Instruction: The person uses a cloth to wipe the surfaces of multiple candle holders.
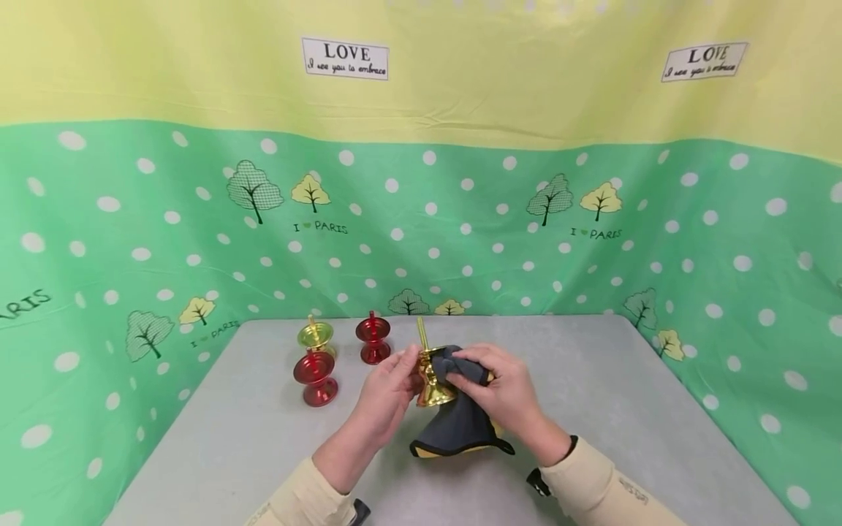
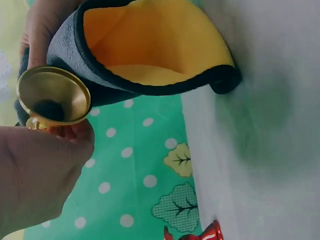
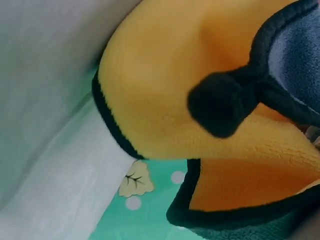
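My left hand (image 1: 387, 400) grips a shiny gold candle holder (image 1: 434, 394) by its middle, upright with its thin stem pointing up. In my right hand (image 1: 505, 386) is a bunched microfiber cloth (image 1: 463, 427), grey on one face and yellow on the other, with black edging. Its folded part lies against the right side of the holder, just below the dish. The left wrist view looks into the hollow gold base (image 2: 67, 90), with the cloth's yellow face (image 2: 165, 35) beside it. Cloth (image 3: 150, 95) fills most of the right wrist view, hiding the right fingers.
On the left of the grey table (image 1: 230, 438) stand a red candle holder (image 1: 320, 391), a gold one (image 1: 316, 334) behind it, and another red one (image 1: 375, 351) to their right. A green and yellow curtain (image 1: 460, 241) with white dots encloses the table's back and sides.
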{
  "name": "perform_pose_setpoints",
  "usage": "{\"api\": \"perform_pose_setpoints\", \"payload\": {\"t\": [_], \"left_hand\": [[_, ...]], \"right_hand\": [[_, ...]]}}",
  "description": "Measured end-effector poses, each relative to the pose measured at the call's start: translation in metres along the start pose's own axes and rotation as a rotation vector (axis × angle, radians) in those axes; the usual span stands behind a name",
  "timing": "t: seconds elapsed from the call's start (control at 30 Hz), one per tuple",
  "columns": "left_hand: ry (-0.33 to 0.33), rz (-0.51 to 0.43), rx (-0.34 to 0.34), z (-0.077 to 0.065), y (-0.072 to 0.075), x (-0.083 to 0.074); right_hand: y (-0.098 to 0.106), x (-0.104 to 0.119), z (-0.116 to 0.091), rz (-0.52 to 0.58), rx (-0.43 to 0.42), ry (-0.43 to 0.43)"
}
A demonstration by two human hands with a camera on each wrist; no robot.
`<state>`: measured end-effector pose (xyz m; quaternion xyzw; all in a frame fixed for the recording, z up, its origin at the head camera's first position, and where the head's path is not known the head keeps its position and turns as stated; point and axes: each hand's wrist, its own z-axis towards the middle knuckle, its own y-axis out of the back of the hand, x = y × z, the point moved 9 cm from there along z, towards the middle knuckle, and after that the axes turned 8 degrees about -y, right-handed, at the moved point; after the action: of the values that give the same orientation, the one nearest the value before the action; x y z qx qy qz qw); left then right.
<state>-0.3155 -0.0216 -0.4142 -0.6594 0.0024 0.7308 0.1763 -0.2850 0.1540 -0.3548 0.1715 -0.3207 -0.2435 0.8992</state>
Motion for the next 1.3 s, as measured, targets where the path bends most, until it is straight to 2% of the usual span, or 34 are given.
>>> {"api": "perform_pose_setpoints", "payload": {"t": [0.1, 0.27, 0.33, 0.4, 0.5, 0.53, 0.63, 0.7, 0.77, 0.83, 0.9, 1.0, 1.07, 1.17, 1.23, 1.3], "left_hand": [[0.017, 0.008, 0.023, 0.002, -0.003, 0.003], [0.058, -0.044, 0.061, 0.005, -0.009, 0.010], [0.063, -0.071, 0.065, 0.007, -0.009, 0.012], [0.048, -0.069, 0.064, 0.010, -0.008, 0.013], [0.041, 0.002, 0.035, 0.015, -0.003, 0.018], [0.043, 0.029, 0.028, 0.016, -0.001, 0.021], [0.065, 0.101, 0.002, 0.021, 0.005, 0.032], [0.079, 0.126, -0.006, 0.024, 0.009, 0.039], [0.081, 0.159, -0.006, 0.028, 0.013, 0.045], [0.083, 0.186, -0.008, 0.032, 0.016, 0.050], [0.080, 0.218, -0.001, 0.035, 0.019, 0.054], [0.082, 0.239, 0.028, 0.040, 0.019, 0.059], [0.090, 0.237, 0.061, 0.042, 0.017, 0.063], [0.121, 0.188, 0.113, 0.042, 0.015, 0.070], [0.139, 0.146, 0.138, 0.041, 0.015, 0.072], [0.159, 0.122, 0.131, 0.040, 0.016, 0.073]], "right_hand": [[-0.003, 0.006, -0.001, -0.043, 0.015, 0.045], [-0.004, 0.005, -0.003, -0.119, 0.033, 0.079], [-0.003, -0.003, -0.001, -0.174, 0.053, 0.051], [0.001, -0.017, 0.002, -0.263, 0.072, -0.012], [0.013, -0.037, 0.007, -0.404, 0.103, -0.098], [0.018, -0.040, 0.008, -0.453, 0.108, -0.101], [0.036, -0.036, 0.010, -0.637, 0.077, -0.009], [0.049, -0.025, 0.012, -0.763, 0.004, 0.077], [0.057, -0.014, 0.014, -0.834, -0.051, 0.123], [0.054, -0.009, 0.018, -0.797, -0.011, 0.098], [0.036, -0.015, 0.021, -0.653, 0.138, 0.012], [-0.001, -0.039, 0.014, -0.417, 0.388, -0.213], [-0.022, -0.056, 0.005, -0.294, 0.482, -0.365], [-0.042, -0.074, -0.007, -0.198, 0.536, -0.495], [-0.050, -0.080, -0.012, -0.172, 0.547, -0.537], [-0.055, -0.082, -0.015, -0.166, 0.556, -0.550]]}}
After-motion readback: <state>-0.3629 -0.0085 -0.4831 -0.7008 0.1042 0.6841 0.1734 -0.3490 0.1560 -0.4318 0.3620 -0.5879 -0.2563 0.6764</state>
